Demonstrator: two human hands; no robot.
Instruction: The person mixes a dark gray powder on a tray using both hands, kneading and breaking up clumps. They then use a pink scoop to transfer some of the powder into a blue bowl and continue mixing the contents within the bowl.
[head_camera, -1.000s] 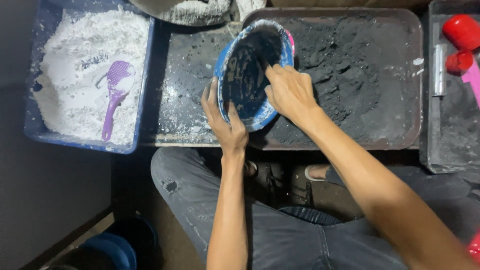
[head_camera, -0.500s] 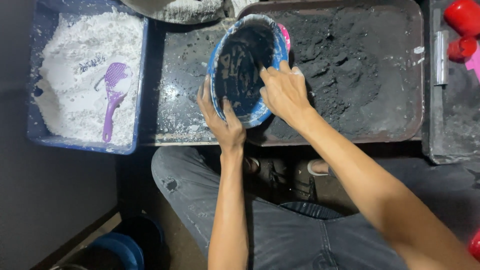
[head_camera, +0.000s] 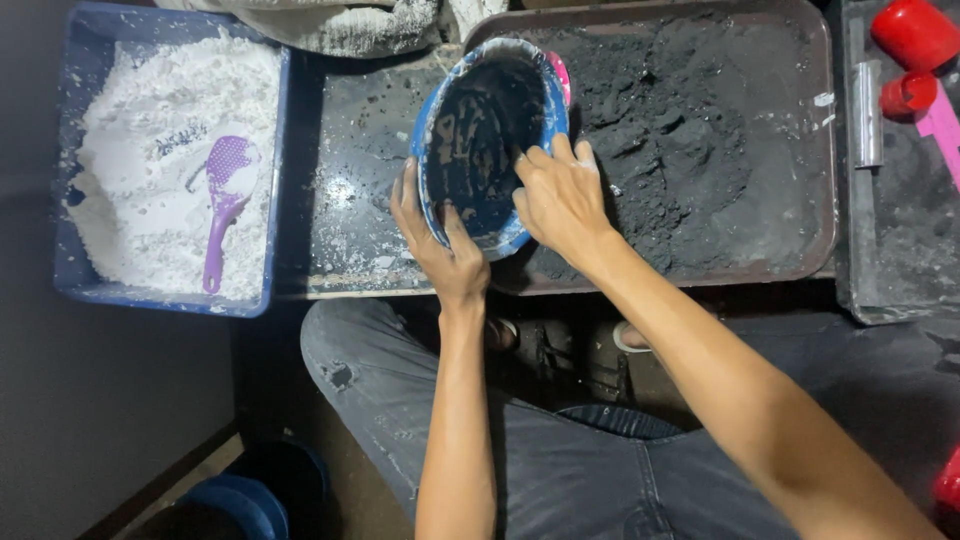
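In the head view, the left hand (head_camera: 440, 245) grips the near rim of a blue bowl (head_camera: 492, 140), thumb inside and fingers curled round the outside. The bowl is tipped on its side at the near left corner of a brown tray (head_camera: 820, 150), its dark-smeared inside facing the camera. The right hand (head_camera: 560, 195) rests on the bowl's right rim, its fingertips dipping into the bowl; whether it grasps the rim or only presses on it is hard to tell. Black powder (head_camera: 690, 130) fills the tray, and the bowl hides part of the heap. To the left, well apart, a purple scoop (head_camera: 225, 200) lies half sunk in white powder (head_camera: 170, 170) inside a blue tub (head_camera: 70, 290). At the right edge, red objects (head_camera: 915, 35) are cut off.
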